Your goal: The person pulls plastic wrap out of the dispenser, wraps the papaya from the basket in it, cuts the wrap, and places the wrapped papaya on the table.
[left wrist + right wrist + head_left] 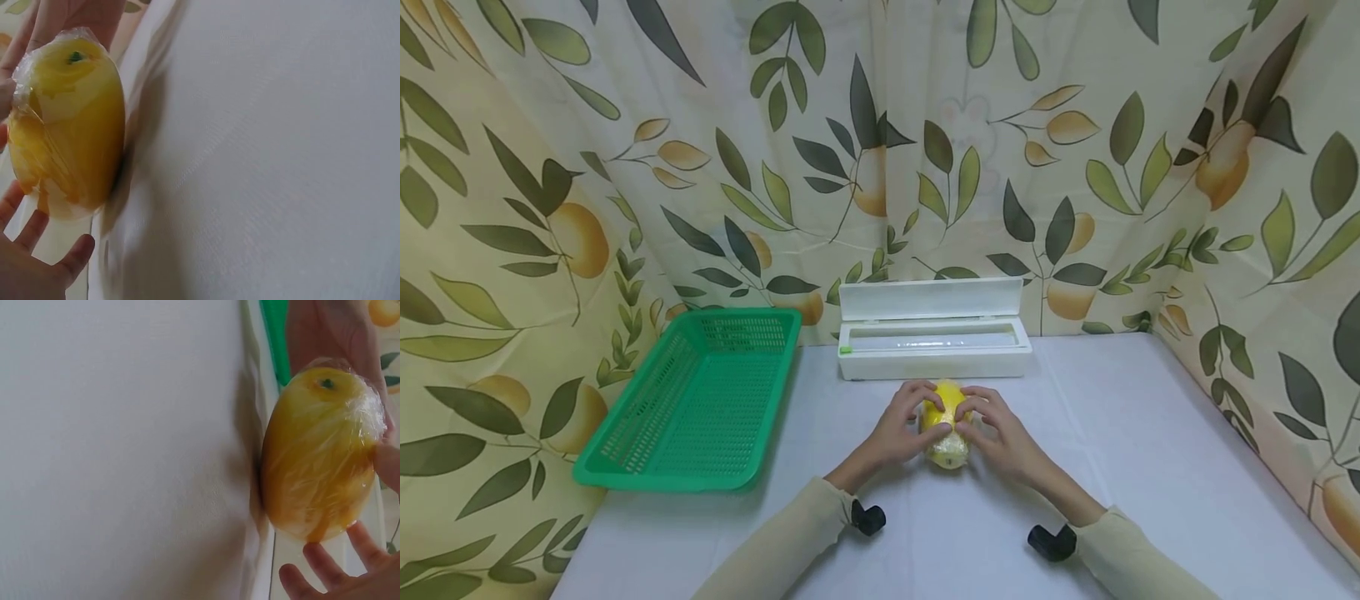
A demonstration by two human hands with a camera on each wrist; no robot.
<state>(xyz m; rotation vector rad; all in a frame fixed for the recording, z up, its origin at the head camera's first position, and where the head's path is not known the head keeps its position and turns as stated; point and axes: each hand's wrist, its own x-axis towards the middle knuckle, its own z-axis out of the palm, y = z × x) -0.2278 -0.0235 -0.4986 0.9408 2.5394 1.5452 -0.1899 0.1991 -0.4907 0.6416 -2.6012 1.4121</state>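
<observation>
A yellow oval fruit wrapped in clear cling film lies on the white table between the hands. My left hand holds its left side, thumb over the top and fingers curled toward the far end. From the other side my right hand holds it the same way, its thumb close to the left one. In the left wrist view the wrapped fruit shows a small dark green stem mark and crinkled film on its upper side. The right wrist view shows the film gathered over the fruit near the thumb.
Just beyond the hands stands a white cling film dispenser, its lid raised and a roll inside. To the left, a green plastic basket sits on the white-covered table. Leaf-patterned curtains enclose the back and sides.
</observation>
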